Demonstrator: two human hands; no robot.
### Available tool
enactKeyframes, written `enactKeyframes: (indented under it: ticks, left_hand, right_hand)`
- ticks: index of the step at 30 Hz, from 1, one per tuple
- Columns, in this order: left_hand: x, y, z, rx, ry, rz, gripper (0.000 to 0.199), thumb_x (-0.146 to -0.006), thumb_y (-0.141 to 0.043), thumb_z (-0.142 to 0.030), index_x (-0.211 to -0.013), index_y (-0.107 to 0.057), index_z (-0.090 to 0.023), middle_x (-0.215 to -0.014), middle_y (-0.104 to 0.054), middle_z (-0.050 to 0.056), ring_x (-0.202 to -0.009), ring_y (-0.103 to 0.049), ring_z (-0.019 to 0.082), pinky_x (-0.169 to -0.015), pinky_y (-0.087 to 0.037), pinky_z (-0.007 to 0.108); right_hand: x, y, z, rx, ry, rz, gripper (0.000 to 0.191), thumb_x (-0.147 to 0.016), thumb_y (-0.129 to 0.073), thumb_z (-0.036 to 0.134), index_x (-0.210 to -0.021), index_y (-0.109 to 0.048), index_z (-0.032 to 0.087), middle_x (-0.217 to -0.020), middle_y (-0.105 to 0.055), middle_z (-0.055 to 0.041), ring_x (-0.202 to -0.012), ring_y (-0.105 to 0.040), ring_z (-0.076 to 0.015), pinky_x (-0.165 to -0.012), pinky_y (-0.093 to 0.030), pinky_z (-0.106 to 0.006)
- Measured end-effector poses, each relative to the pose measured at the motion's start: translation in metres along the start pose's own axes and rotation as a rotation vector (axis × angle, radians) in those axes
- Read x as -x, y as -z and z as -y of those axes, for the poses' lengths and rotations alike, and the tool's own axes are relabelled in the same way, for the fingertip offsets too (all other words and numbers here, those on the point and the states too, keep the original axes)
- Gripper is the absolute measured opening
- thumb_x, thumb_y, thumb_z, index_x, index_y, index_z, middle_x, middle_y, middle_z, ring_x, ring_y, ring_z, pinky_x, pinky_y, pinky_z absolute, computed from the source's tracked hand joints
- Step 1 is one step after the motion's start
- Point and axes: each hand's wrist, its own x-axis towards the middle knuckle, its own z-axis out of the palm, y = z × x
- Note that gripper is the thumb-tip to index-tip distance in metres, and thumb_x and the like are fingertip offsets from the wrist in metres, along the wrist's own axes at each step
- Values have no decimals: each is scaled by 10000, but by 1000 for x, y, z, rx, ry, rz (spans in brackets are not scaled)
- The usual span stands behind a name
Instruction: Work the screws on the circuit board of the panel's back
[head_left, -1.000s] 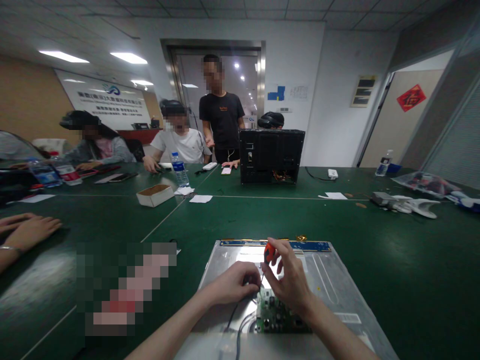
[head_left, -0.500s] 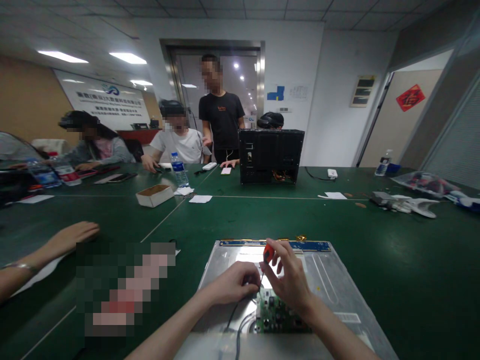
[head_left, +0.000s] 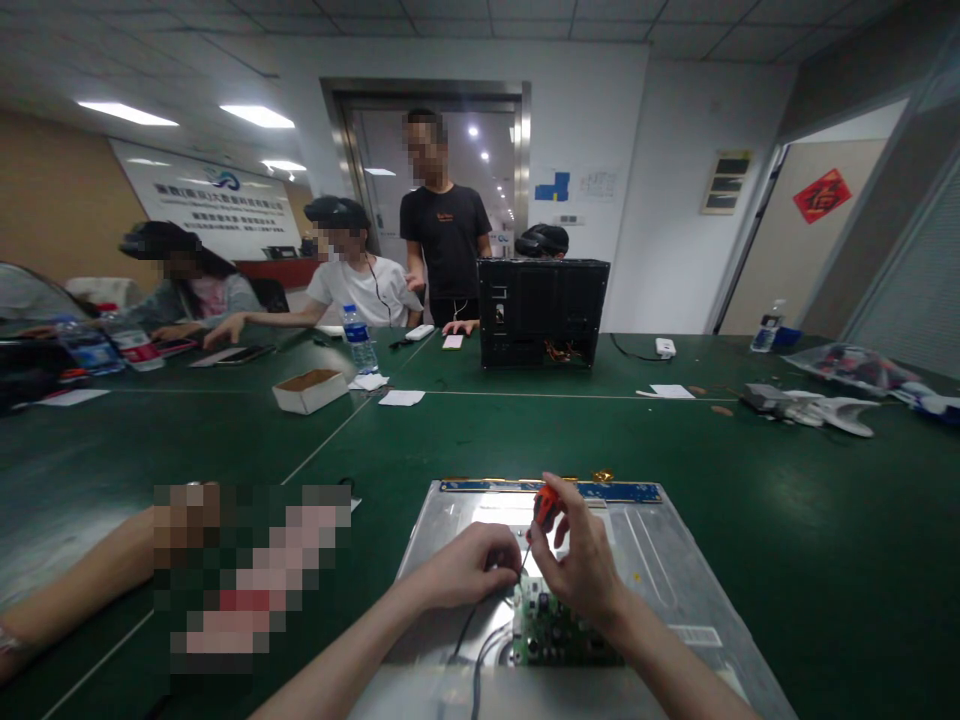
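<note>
While right hand [head_left: 587,560] pinches orange screwdriver [head_left: 547,507], left hand [head_left: 472,563] curled beside it, grip unclear

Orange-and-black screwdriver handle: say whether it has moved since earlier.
Yes: the orange-and-black screwdriver handle has shifted slightly right, judged against the long blue circuit strip.

On the panel [head_left: 667,575] lies a circuit board [head_left: 547,630]; behind the panel stands a computer case [head_left: 544,310], to the panel's rear left a box [head_left: 304,397], rear right a bottle [head_left: 766,328].
</note>
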Motion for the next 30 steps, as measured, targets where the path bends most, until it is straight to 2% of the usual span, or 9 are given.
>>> enactKeyframes:
  ticks: [7, 13, 18, 22, 30]
  left_hand:
    - [0, 0, -1, 22, -6, 0, 91, -782, -586, -121, -834, -648, -163, -781, -614, 2, -730, -539, 165, -663, -425, 246]
    - [0, 0, -5, 34, 14, -27, 93, -771, -590, -123, -824, -653, -167, -751, -592, -6, -710, -526, 158, -636, -422, 233]
    - [0, 1, -8, 6, 2, -16, 87, -778, -599, -120, -821, -657, -168, -753, -605, -10, -699, -522, 155, -642, -420, 239]
    - [0, 2, -7, -3, 6, 8, 127, -790, -582, -109, -862, -669, -166, -806, -638, 6, -746, -549, 170, -678, -440, 248]
    - [0, 0, -3, 3, 9, 15, 131, -792, -574, -135, -885, -663, -163, -823, -638, 14, -763, -559, 187, -701, -443, 273]
  right_hand:
    - [1, 0, -2, -21, 5, 19, 558, -899, -530, 128, -1423, -378, 242, -905, -595, -37, -630, -589, -151, -459, -483, -231]
    - [0, 1, -5, 15, 19, 52, 573, -945, -553, 165, -1480, -397, 298, -988, -589, -53, -608, -568, -132, -452, -501, -230]
    - [0, -1, -3, 11, 12, 31, 632, -943, -524, 152, -1532, -320, 255, -906, -632, -44, -579, -587, -150, -444, -515, -251]
    - [2, -2, -3, -4, -8, 5, 600, -915, -527, 147, -1481, -346, 233, -850, -639, -26, -545, -577, -145, -437, -506, -250]
    - [2, -2, -3, -37, -5, 17, 581, -903, -530, 131, -1449, -362, 234, -914, -644, -44, -609, -601, -151, -457, -503, -245]
